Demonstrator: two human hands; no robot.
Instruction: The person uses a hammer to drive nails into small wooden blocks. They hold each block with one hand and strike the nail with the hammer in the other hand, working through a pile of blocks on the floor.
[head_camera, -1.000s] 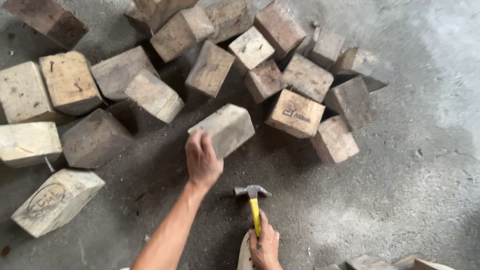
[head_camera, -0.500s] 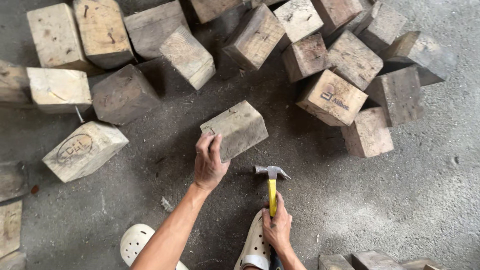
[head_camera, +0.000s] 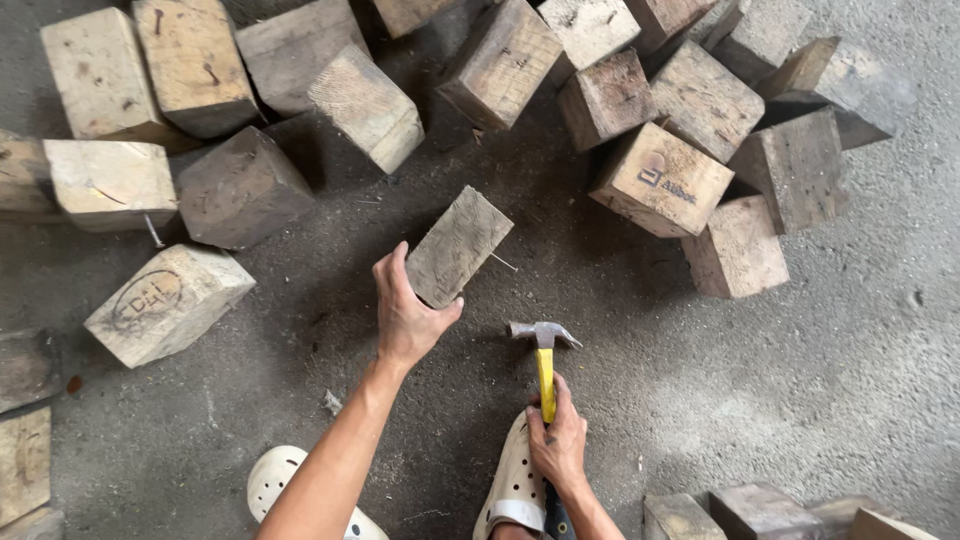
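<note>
Block (head_camera: 458, 247) raised off the concrete floor (head_camera: 800, 400), clasped in our left hand (head_camera: 405, 315); right hand (head_camera: 556, 445) clenches the hammer (head_camera: 543, 350). We should turn the protruding nail (head_camera: 502, 262) clear of fingers.

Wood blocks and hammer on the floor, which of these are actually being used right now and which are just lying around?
In use:
- wood block, tilted up in the left hand, a nail sticking from its side
- yellow-handled hammer, gripped by the right hand

Lying about:
- pile of wood blocks beyond
- stamped block at left
- blocks at bottom right
</note>
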